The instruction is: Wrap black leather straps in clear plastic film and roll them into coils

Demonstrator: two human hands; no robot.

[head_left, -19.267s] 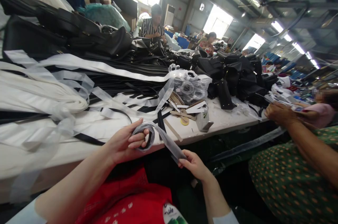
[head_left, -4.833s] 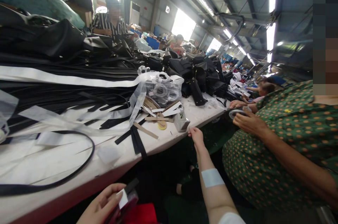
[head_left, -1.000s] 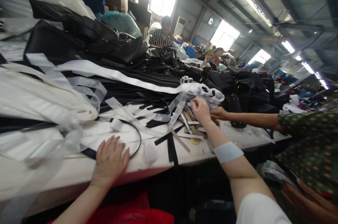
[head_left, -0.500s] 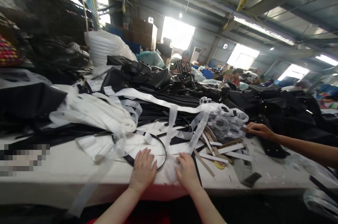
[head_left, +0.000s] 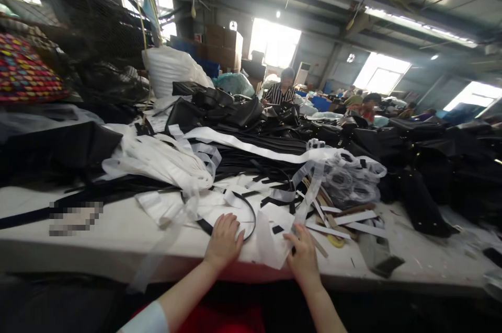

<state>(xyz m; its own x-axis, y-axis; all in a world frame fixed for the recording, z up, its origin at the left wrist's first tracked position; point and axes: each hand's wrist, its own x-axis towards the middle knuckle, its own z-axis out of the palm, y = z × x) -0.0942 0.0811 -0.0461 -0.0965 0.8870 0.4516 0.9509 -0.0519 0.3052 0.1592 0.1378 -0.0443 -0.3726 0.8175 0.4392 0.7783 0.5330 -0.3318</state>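
Observation:
My left hand (head_left: 224,241) rests on the white tabletop with fingers stretched out, over part of a thin black strap (head_left: 253,218) that curves in a loop. To its right, my right hand (head_left: 305,257) has bent fingers at the edge of a translucent white strip (head_left: 272,236), which it appears to pinch. The strip is crumpled and stands partly off the table between both hands. Just past my right fingertips, another translucent strip (head_left: 309,194) runs up toward a pile of clear rolls (head_left: 345,173).
White bands (head_left: 168,160) lie in a bundle at left. Brown and white strips (head_left: 353,220), a yellow tape ring (head_left: 335,240) and a grey block-like holder (head_left: 378,254) sit at right. Black bags (head_left: 219,111) are heaped behind. A person in stripes (head_left: 280,92) is across the table.
My right hand has moved right, and the translucent strip by it now spreads up between my hands. The co-worker's arm at right has left view. The camera has turned left.

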